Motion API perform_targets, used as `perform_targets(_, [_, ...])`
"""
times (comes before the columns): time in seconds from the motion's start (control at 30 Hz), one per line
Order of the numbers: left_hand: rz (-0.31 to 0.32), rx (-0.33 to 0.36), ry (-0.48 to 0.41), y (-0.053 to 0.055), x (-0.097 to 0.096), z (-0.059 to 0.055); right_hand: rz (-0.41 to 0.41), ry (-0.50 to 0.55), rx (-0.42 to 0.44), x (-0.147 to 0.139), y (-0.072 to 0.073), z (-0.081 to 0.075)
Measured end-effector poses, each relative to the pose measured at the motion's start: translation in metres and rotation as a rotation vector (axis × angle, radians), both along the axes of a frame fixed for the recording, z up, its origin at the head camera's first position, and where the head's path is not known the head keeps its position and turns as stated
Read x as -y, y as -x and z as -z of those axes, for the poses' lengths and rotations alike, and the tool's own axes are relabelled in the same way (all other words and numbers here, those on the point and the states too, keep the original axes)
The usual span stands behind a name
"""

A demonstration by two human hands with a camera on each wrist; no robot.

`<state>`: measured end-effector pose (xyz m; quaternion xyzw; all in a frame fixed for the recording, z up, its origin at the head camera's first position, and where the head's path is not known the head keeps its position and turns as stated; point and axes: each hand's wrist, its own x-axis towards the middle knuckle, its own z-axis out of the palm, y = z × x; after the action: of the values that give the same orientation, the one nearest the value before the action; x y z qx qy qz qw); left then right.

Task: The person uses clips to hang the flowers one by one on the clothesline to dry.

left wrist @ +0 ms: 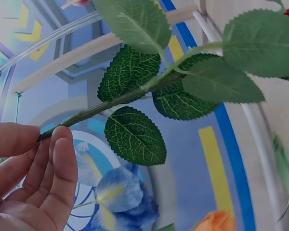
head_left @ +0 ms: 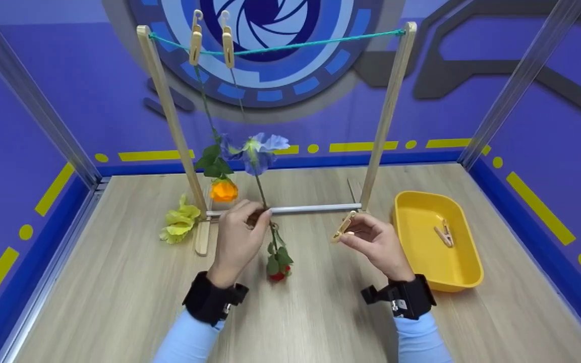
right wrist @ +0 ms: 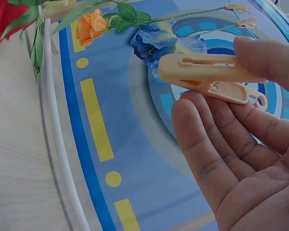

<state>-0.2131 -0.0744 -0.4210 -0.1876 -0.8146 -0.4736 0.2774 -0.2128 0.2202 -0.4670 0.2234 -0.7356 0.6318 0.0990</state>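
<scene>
My left hand (head_left: 240, 237) pinches the green stem of a red rose (head_left: 279, 273) between thumb and fingertips. The rose hangs head down, and its serrated leaves (left wrist: 135, 134) fill much of the left wrist view. Above the fingers, a length of stem (head_left: 261, 191) overlaps the blue iris in the head view. To the right, my right hand (head_left: 379, 247) holds a tan clothespin (head_left: 343, 227) between thumb and fingers. Behind the hands, an orange rose (head_left: 224, 191) and a blue iris (head_left: 255, 151) hang upside down from a green string (head_left: 310, 44), each by a clothespin.
Two wooden posts (head_left: 389, 101) and a silver crossbar (head_left: 315, 208) carry the string. A yellow flower (head_left: 179, 224) lies by the left post's foot (head_left: 202, 239). At right stands a yellow basin (head_left: 467, 267) with another clothespin (head_left: 444, 235) inside.
</scene>
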Motion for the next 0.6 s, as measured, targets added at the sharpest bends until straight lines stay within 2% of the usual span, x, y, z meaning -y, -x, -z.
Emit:
perform_targets(0.37, [-0.009, 0.142, -0.252, -0.005, -0.011, 0.019, 0.005, -0.005, 0.011, -0.002, -0.001, -0.001])
perform_targets(0.6, [0.016, 0.278, -0.454, -0.006, -0.018, 0.035, -0.010, 0.009, 0.009, -0.002, 0.000, -0.002])
